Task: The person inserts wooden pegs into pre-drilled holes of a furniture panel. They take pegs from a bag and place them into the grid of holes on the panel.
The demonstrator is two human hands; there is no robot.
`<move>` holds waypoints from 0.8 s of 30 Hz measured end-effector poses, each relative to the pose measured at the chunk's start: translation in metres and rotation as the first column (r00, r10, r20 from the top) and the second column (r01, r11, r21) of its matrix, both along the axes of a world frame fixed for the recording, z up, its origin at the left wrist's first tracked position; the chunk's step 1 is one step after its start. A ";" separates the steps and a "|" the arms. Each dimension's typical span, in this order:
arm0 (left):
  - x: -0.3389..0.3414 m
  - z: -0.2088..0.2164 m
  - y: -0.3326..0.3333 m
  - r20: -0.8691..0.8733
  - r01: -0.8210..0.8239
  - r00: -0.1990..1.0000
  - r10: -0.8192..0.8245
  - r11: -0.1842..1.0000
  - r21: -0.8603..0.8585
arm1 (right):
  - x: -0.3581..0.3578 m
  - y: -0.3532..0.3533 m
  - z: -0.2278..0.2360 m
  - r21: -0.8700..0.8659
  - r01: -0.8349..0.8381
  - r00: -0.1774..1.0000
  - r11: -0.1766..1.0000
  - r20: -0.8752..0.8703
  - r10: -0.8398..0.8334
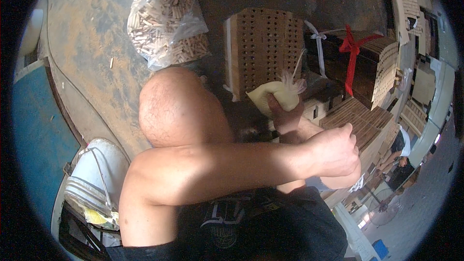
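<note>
My right hand is wrapped round a pale yellow squeeze bag, plump, with a pointed tip to the left and a gathered plastic neck. Just beyond the bag stands a stack of brown boards with rows of drilled holes in its face. My left arm stretches across my body to the right. At its end my left hand is closed in front of my right forearm; whatever its fingers may hold is hidden. A clear plastic bag of wooden dowels lies beyond my bare knee.
A drilled stack with a red tie stands at right, beside a white tie. Slatted wood lies nearer. A white bucket and a blue panel are at left. Another person is at far right.
</note>
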State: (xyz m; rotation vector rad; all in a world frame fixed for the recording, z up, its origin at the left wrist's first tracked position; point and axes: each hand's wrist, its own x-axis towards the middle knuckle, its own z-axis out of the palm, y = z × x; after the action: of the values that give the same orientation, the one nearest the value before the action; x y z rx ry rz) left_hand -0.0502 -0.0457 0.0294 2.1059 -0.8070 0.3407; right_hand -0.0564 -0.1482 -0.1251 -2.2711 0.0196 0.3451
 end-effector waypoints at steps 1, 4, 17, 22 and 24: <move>0.004 -0.004 -0.005 0.008 0.027 1.000 -0.027 1.000 -0.012 | -0.001 0.001 0.000 -0.005 -0.006 1.000 1.000 0.000 0.006; 0.006 -0.008 -0.013 0.007 0.077 0.997 -0.077 0.996 -0.039 | 0.000 0.002 -0.002 -0.030 -0.026 1.000 0.999 0.012 0.026; -0.013 0.002 -0.007 -0.006 -0.043 0.999 0.043 0.992 -0.117 | 0.000 0.021 0.028 0.112 0.054 0.993 0.992 -0.110 -0.042; -0.011 0.005 -0.014 0.053 -0.028 0.998 0.034 0.994 -0.108 | -0.002 -0.010 0.010 0.051 0.037 0.998 0.998 -0.045 -0.034; -0.010 0.002 -0.014 0.052 -0.010 0.999 0.014 0.996 -0.086 | -0.007 -0.005 0.007 0.040 0.014 0.999 0.999 -0.037 -0.013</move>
State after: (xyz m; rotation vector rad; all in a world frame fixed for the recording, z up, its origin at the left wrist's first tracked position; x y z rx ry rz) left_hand -0.0600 -0.0598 0.0317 2.0300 -0.7970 0.4317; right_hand -0.0637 -0.1531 -0.1180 -2.2237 0.0465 0.3762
